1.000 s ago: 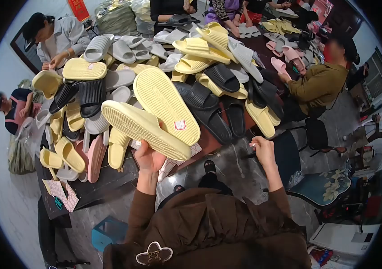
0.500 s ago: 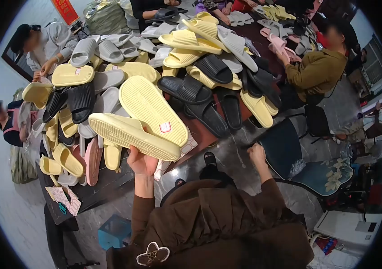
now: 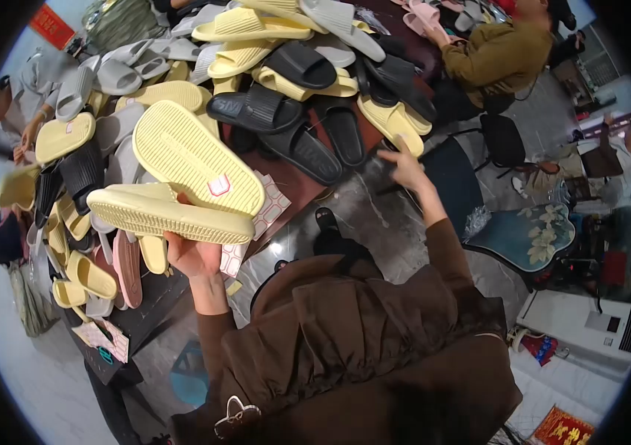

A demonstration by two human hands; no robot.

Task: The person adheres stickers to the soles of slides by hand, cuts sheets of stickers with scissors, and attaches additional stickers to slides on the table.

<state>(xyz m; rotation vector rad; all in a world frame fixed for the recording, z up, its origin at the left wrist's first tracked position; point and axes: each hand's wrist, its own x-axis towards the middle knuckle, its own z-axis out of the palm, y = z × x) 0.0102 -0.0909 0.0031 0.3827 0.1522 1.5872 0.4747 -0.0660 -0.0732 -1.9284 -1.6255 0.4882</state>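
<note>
Two yellow slippers (image 3: 193, 156) fill the grip of the left hand (image 3: 195, 256) over the surface (image 3: 156, 302); the right hand (image 3: 408, 172), fingers spread, is by another slipper (image 3: 384, 120), contact unclear.

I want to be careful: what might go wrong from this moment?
The left hand alone holds two yellow slippers, so one may slip out. The right hand is close to another yellow slipper at the outer edge of the heap; a bump might knock it to the floor. The heap itself looks loosely stacked, so parts of it could slide.
</note>
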